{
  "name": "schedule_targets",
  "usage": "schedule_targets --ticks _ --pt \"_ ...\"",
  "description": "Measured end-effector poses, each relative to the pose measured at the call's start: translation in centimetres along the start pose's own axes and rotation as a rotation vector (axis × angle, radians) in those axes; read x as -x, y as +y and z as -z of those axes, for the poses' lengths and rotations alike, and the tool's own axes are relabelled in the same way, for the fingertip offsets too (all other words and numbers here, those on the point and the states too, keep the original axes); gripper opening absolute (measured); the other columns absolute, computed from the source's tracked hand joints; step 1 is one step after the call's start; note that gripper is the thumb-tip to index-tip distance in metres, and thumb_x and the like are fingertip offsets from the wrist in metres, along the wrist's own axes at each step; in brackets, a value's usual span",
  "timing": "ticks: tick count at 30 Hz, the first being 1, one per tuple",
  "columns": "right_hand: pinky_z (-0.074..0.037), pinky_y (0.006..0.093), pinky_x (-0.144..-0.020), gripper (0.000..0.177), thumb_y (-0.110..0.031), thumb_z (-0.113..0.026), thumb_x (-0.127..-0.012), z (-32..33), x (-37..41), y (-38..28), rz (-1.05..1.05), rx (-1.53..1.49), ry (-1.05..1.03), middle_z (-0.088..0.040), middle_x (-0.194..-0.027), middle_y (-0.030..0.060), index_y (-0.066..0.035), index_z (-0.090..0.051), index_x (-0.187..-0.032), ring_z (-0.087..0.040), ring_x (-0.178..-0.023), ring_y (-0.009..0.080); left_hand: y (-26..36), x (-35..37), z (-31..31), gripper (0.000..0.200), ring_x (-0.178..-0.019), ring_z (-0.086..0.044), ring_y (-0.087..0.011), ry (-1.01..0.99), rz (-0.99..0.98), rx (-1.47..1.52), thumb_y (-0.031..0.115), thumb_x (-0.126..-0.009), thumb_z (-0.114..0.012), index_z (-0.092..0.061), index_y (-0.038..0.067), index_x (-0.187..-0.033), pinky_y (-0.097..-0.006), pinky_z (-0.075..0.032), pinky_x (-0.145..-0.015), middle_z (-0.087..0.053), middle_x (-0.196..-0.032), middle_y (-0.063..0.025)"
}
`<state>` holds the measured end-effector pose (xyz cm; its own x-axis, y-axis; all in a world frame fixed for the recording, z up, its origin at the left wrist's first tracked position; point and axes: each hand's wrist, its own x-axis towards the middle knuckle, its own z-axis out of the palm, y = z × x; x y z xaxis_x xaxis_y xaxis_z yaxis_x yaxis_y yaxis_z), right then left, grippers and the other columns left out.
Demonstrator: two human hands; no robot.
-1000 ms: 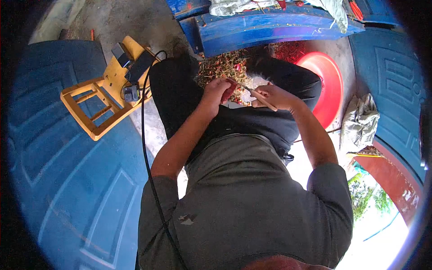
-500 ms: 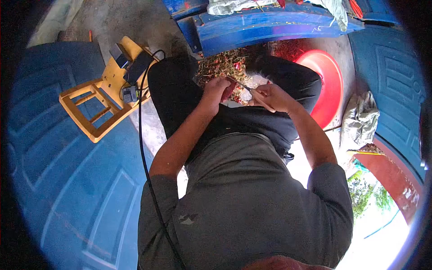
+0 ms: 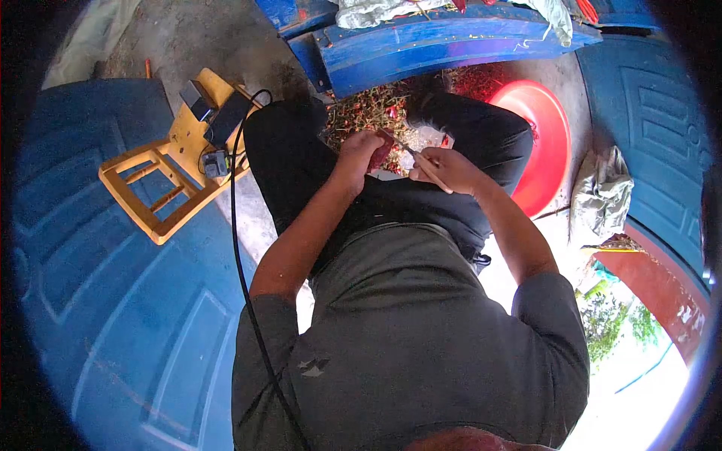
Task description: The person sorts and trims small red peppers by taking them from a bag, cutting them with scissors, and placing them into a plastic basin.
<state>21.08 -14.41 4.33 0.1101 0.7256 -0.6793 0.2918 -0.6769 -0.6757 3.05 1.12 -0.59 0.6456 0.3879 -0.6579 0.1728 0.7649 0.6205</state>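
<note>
A dark red item (image 3: 382, 152), perhaps a pepper or a bundle of them, is gripped in my left hand (image 3: 361, 152). My right hand (image 3: 447, 167) is closed on the light wooden handle (image 3: 433, 174) of a slim tool, whose metal part points up and left to the red item. Both hands are close together above my lap. Below and beyond them, a heap of dry stems and red bits (image 3: 368, 113) covers the ground between my legs. A pale piece (image 3: 430, 138) with red bits lies near the right knee. The tool's tip is too small to make out.
A red basin (image 3: 553, 143) stands right of my right knee, with a grey sack (image 3: 602, 192) beside it. A blue wooden bench (image 3: 451, 45) is ahead. At left, a yellow wooden chair (image 3: 124, 180) carries devices (image 3: 216, 163). A black cable (image 3: 238, 248) runs down my left side.
The view has shifted slightly. My right hand and the tool have moved a little, with the handle still in its grip. My left hand still holds the red item.
</note>
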Motion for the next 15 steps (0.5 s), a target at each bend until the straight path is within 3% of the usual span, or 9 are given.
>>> schedule_targets --ticks 2,4,11,14,15 --pt "-0.049 0.0266 -0.073 0.036 -0.034 -0.058 -0.101 -0.2 -0.1 -0.2 0.098 0.026 0.034 -0.066 -0.078 0.0036 0.001 -0.064 -0.1 -0.06 -0.077 0.0084 -0.1 0.1 -0.1 0.015 -0.056 -0.05 -0.0099 -0.002 -0.004 -0.001 0.02 -0.092 -0.059 -0.062 0.005 -0.092 -0.0263 -0.037 -0.047 -0.056 -0.069 0.0" --pt "-0.052 0.0372 -0.075 0.048 -0.05 -0.064 -0.093 -0.2 -0.2 -0.6 0.135 0.087 0.075 -0.072 -0.085 0.0111 -0.003 -0.069 -0.103 -0.067 -0.079 0.0195 0.2 0.2 -0.4 0.015 -0.057 -0.05 -0.0098 -0.004 -0.008 -0.001 0.02 -0.092 -0.058 -0.062 0.005 -0.092 -0.0265 -0.037 -0.047 -0.056 -0.069 0.0003" --pt "-0.052 0.0362 -0.07 0.044 -0.044 -0.06 -0.097 0.0 -0.4 -0.3 -0.057 0.103 0.028 -0.072 -0.085 0.0105 -0.001 -0.069 -0.103 -0.067 -0.076 0.0186 0.4 0.3 0.1 0.015 -0.06 -0.053 -0.0111 -0.041 0.009 -0.021 0.022 -0.09 -0.061 -0.062 0.007 -0.093 -0.0279 -0.042 -0.052 -0.059 -0.074 -0.0006" --pt "-0.051 0.0355 -0.067 0.043 -0.043 -0.059 -0.098 0.9 1.6 -1.9 -0.053 -0.023 0.066 -0.071 -0.083 0.0105 -0.001 -0.069 -0.099 -0.064 -0.07 0.0177 0.5 1.1 0.0 0.016 -0.061 -0.055 -0.0115 -0.01 0.004 -0.013 0.021 -0.09 -0.061 -0.064 0.006 -0.095 -0.0268 -0.043 -0.052 -0.062 -0.078 -0.0028" --pt "-0.049 0.0308 -0.066 0.036 -0.036 -0.066 -0.095 1.7 2.4 -2.6 0.12 0.128 0.187 -0.066 -0.079 0.0054 0.0 -0.068 -0.097 -0.059 -0.073 0.0114 0.4 0.5 -0.4 0.016 -0.061 -0.056 -0.0114 0.04 -0.005 0.017 0.019 -0.09 -0.06 -0.065 0.005 -0.096 -0.0256 -0.043 -0.051 -0.063 -0.08 -0.0045"
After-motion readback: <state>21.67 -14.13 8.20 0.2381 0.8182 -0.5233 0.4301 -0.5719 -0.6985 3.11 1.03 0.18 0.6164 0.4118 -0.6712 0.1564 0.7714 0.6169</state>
